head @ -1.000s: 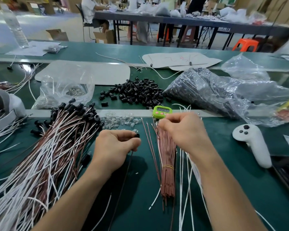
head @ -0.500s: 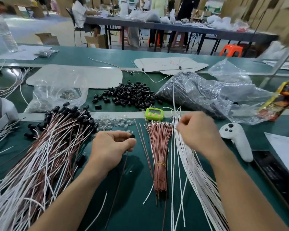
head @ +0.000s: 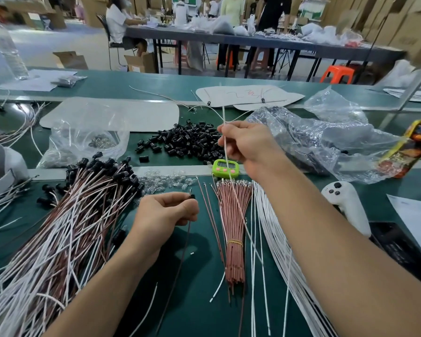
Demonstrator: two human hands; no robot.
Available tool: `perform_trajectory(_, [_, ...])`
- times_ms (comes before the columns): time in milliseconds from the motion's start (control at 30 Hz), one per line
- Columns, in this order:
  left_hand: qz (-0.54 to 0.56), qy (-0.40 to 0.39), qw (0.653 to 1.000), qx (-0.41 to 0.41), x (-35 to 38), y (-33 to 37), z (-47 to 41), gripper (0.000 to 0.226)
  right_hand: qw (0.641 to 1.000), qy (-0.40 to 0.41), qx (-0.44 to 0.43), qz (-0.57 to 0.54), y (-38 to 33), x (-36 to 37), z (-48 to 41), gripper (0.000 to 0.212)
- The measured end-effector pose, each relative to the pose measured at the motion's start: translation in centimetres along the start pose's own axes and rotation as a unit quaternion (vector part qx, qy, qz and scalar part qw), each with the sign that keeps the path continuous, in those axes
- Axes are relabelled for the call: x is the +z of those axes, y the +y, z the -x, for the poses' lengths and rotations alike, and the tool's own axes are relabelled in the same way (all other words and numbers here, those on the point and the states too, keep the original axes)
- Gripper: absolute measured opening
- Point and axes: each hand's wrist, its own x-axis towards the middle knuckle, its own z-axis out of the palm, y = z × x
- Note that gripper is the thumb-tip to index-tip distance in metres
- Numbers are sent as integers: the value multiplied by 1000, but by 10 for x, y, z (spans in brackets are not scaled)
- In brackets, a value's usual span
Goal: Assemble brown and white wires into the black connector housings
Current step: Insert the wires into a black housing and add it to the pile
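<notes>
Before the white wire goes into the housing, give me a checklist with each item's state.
1. Left hand pinches a black housing: ok.
2. Brown wire hangs from that housing: ok.
3. Right hand holds one white wire: ok.
4. White wire lifted off the table: ok.
5. Wire tip aligned with the housing: not ok, apart.
6. Housing's free slot facing up: cannot tell.

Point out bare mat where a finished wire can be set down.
Bare green mat shows between the left forearm and the banded brown wire bundle, crossed by one dark wire. Crowded: the finished wire pile at left, the loose white wires at right.
</notes>
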Motion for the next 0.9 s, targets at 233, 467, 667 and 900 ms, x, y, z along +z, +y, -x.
perform_trajectory(233, [115, -81, 989, -44, -2, 5, 0, 45, 994, -44, 55, -79, 25, 31, -9, 17])
perform_trajectory(467, [159, -104, 978, -90, 2, 4, 0, 17, 996, -7, 50, -67, 60, 41, -6, 11])
perform_trajectory(667, [186, -55, 978, -78, -1, 2, -4, 25, 995, -57, 65, 49, 71, 37, 16, 25])
perform_trajectory(900, [197, 38, 978, -53, -3, 2, -10, 39, 907, -206, 93, 356, 73, 7, 80, 60])
